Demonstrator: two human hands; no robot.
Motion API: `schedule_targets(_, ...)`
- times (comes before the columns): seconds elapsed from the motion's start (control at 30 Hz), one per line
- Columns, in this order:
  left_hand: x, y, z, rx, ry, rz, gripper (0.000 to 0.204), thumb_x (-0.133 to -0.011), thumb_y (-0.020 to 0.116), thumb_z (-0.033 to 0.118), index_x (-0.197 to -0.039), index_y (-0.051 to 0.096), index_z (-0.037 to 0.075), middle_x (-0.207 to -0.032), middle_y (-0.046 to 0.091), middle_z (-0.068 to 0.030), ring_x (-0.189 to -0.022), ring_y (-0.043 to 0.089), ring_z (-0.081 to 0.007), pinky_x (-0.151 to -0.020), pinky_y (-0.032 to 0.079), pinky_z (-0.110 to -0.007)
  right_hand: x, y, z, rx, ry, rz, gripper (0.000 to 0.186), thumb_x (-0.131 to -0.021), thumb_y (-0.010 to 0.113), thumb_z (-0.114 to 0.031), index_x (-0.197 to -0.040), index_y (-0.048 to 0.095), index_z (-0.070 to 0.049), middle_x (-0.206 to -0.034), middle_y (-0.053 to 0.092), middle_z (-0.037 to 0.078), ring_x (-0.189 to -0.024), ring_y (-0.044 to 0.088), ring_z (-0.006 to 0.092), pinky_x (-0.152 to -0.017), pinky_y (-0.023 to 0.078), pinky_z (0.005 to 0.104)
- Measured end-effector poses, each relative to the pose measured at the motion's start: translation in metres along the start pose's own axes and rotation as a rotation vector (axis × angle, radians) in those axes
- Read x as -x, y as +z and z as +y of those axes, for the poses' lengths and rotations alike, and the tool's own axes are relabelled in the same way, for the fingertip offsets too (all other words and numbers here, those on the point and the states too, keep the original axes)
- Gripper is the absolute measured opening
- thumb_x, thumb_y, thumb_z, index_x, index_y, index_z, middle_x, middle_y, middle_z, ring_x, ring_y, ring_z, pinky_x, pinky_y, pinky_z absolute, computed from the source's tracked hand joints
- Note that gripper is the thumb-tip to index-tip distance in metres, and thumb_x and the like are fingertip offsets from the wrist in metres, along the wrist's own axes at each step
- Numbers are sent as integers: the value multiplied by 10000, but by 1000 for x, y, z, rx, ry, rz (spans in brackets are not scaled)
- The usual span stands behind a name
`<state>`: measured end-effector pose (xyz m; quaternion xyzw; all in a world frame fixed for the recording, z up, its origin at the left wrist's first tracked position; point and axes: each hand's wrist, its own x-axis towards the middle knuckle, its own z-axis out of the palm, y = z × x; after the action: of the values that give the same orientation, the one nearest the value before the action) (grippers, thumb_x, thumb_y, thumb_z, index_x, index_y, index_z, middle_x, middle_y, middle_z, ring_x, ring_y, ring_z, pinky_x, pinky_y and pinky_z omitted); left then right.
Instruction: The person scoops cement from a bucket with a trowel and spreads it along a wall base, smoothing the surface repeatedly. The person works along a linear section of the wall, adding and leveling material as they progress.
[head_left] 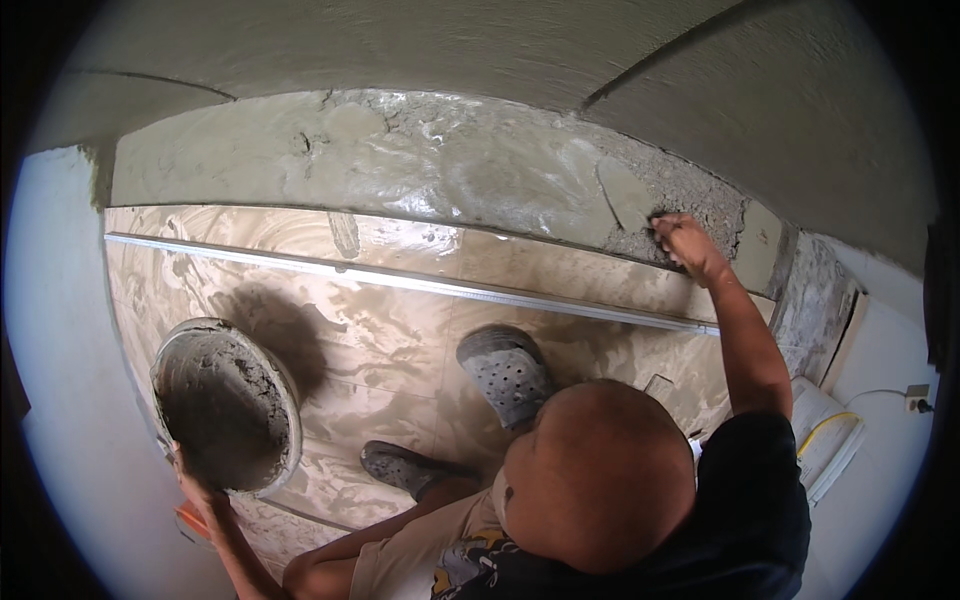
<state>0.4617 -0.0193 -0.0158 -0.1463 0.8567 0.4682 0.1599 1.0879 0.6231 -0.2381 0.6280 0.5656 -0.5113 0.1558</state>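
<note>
Neither of my hands is in view. A co-worker (pixel 600 480) crouches below me in a dark shirt, light shorts and grey clogs (pixel 505 370). The co-worker's left hand (pixel 195 480) rests at the near rim of a round bucket (pixel 293 400) with grey mortar inside. Stretched out to the far right, the co-worker's right hand (pixel 688 245) is closed at the rough mortar (pixel 705 195) of a low ledge. Something dark shows at its fingers; I cannot make out what it is. Most of the ledge (pixel 480 160) has a smooth, wet grey coat.
Along the ledge's foot, a long metal straightedge (pixel 400 283) lies on the smeared tile floor (pixel 380 350). Grey walls rise behind. An orange thing (pixel 190 518) sits below the bucket. At right are a whitish container (pixel 825 430) and a socket with a plug (pixel 917 400).
</note>
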Motion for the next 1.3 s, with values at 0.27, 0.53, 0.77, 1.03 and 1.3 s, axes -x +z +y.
schedule_targets(0.27,1,3,3,-7,47,-73,601,-1045,637,443,-1432,580,-13,-1410,632,-133,-1269,614,-274,-1094,486,-415,-18,44,-64,219,-209,-197,419,-1028,611,-395,-986,714,9,-789,678,158,-738,651,284,-728,539,404)
schedule_targets(0.53,10,3,3,29,7,-22,588,-1056,619,426,-1441,574,-17,-1424,624,-146,-1292,607,-282,-1110,480,-419,-22,27,-114,970,-485,-206,331,-997,606,-329,-1079,763,-49,-1093,742,247,-1075,699,435,-960,550,512)
schedule_targets(0.77,11,3,-3,-1,39,25,580,-1059,611,411,-1451,571,-15,-1451,604,-155,-1320,598,-295,-1111,485,-418,-11,-26,-36,1053,-338,-146,312,-1000,611,-299,-1079,758,-36,-1038,746,254,-1028,704,452,-947,552,524)
schedule_targets(1.03,11,3,0,-4,31,23,577,-1062,614,411,-1434,570,-29,-1425,614,-168,-1269,620,-290,-1066,515,-412,12,22,-56,847,-507,38,353,-1045,583,-320,-1143,722,-11,-1207,722,230,-1126,681,428,-987,538,511)
schedule_targets(1.3,26,27,13,30,24,34,631,-1044,647,436,-1442,542,-42,-1411,623,-190,-1249,638,-298,-1063,531,-412,-34,144,-201,889,-731,67,350,-1053,538,-302,-1148,727,-23,-1189,735,194,-1132,700,386,-977,546,516)
